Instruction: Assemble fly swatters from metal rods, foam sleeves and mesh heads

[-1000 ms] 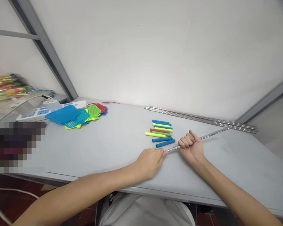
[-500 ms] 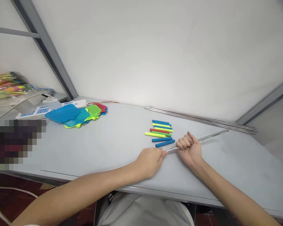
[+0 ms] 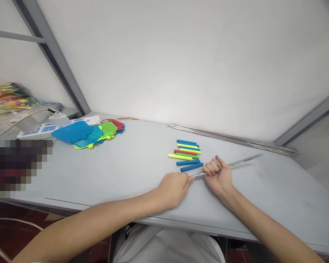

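Both hands grip one silver telescopic metal rod (image 3: 245,160) that slants up to the right over the table. My left hand (image 3: 175,189) is closed round its lower-left end, which the fist hides. My right hand (image 3: 217,174), fingers curled and palm side toward me, wraps the rod a short way along; the thicker sections stick out past it. Just beyond the hands lie several coloured handle tubes in a loose row, among them a blue tube (image 3: 192,167), a yellow tube (image 3: 180,157) and a red tube (image 3: 185,152).
Along the wall lies a bundle of metal rods (image 3: 233,138). Fly-swatter heads (image 3: 72,131) in blue, green, yellow and red are piled at the left, against a white power strip (image 3: 30,133). Bagged colourful items (image 3: 9,98) sit farther left. The grey table (image 3: 120,171) has a front edge near my body.
My right hand has shifted slightly left along with the rod's far part, and the rod's far end has drawn in a little toward the left hand. The left hand stays put.
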A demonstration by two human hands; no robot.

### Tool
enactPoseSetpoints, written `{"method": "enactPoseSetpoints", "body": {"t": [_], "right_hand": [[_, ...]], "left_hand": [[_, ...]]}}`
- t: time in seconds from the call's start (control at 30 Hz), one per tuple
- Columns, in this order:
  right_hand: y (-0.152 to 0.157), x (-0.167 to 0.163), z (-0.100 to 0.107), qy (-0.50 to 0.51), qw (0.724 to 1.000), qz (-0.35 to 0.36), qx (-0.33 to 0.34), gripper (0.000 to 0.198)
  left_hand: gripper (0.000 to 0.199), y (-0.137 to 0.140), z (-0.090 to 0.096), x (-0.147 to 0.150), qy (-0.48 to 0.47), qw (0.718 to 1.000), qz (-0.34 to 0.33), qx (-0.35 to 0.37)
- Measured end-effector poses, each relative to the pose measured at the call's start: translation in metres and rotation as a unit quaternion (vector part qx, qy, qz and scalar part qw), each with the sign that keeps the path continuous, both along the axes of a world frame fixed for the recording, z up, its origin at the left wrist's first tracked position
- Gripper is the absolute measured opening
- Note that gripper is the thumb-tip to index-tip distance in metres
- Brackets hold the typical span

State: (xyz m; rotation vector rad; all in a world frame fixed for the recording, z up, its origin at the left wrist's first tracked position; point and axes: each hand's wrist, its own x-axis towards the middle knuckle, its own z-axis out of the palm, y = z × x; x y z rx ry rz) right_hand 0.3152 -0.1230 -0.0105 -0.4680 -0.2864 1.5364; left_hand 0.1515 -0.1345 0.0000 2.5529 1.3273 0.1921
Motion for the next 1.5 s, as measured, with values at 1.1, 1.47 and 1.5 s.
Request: {"method": "enactPoseSetpoints", "body": {"t": [1.1,1.47,1.5], "right_hand": [[-0.005,-0.012,0.0,0.026,1.0,0.008,-0.015,0.04],[-0.004,-0.011,-0.001,0.043,0.998,0.016,-0.032,0.04],[-0.004,-0.011,-0.001,0.044,0.998,0.019,-0.031,0.04]], "left_hand": [[0.054,0.003,0.0,-0.002,-0.008,1.0,-0.018,-0.002],[0.055,0.003,0.001,-0.003,-0.004,1.0,-0.01,-0.016],[0.055,0.003,0.001,-0.003,-0.003,1.0,-0.012,-0.018]]}}
